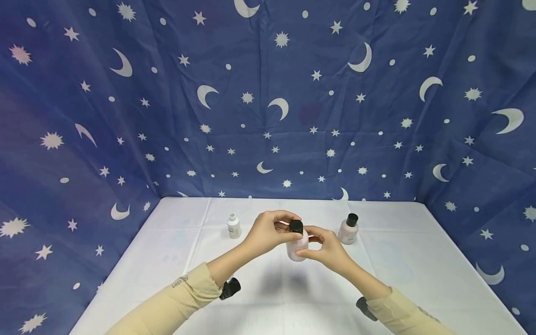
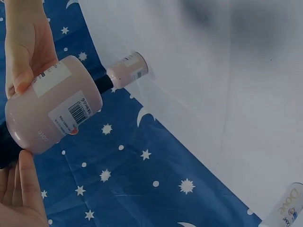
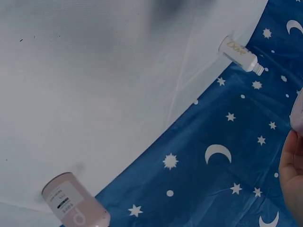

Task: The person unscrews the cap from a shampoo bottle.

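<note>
A pink bottle (image 1: 296,253) with a black cap (image 1: 296,226) is held upright above the white table. My left hand (image 1: 268,231) holds the bottle's cap end, thumb in front and fingers behind. Around the bottle's body curl the thumb and fingers of my right hand (image 1: 328,251). The left wrist view shows the bottle (image 2: 57,106) large, with a barcode label facing the camera. At the right edge of the right wrist view, only a sliver of pink bottle (image 3: 298,116) and part of a hand (image 3: 292,165) appear.
Left of the hands stands a small white Dove bottle (image 1: 234,226) without a cap. A second pink bottle (image 1: 348,230), black-capped, stands to the right. Both are near the far side of the white-covered table (image 1: 188,256). Blue star-and-moon cloth (image 1: 268,102) surrounds the table's back and sides.
</note>
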A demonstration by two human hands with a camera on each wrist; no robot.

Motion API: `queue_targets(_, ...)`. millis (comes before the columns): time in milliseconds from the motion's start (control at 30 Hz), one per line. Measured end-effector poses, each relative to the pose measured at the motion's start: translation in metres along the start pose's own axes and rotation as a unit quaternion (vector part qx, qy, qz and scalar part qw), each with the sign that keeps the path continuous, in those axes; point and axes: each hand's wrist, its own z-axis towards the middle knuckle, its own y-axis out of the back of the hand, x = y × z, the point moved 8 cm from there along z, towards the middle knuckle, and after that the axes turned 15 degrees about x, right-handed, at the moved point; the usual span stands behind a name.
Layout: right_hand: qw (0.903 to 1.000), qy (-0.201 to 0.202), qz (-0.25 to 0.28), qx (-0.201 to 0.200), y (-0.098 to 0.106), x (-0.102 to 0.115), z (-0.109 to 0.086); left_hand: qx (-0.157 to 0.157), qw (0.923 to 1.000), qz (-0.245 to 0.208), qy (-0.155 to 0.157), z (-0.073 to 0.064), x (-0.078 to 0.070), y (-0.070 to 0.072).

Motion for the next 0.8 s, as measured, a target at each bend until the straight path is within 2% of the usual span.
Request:
queue_targets(167, 0.9991, 0.021, 0.029, 0.020, -0.002, 0.009, 0.000, 0.000, 0.9992, -0.038, -0.008, -0.007, -0.004, 0.003)
queue_targets(300, 0.9978, 0.012, 0.058, 0.032, -0.004, 0.013, 0.000, -0.006, 0.9975, -0.071, -0.007, -0.010, -0.006, 0.008)
queue_targets(433, 0.9967, 0.004, 0.071, 0.040, -0.004, 0.015, 0.001, -0.014, 0.9966, -0.080, -0.010, -0.012, -0.009, 0.013)
queue_targets(533, 0.9967, 0.004, 0.070, 0.042, -0.003, 0.016, 0.001, -0.009, 0.9969, -0.076, -0.016, -0.012, -0.011, 0.014)
queue_targets(633, 0.9971, 0.010, 0.061, 0.044, -0.003, 0.018, 0.002, 0.015, 0.9973, -0.068, -0.026, -0.012, -0.011, 0.015)
queue_targets(800, 0.9967, 0.027, 0.051, 0.058, -0.006, 0.018, 0.002, 0.094, 0.9927, -0.057, -0.050, -0.011, -0.011, 0.013)
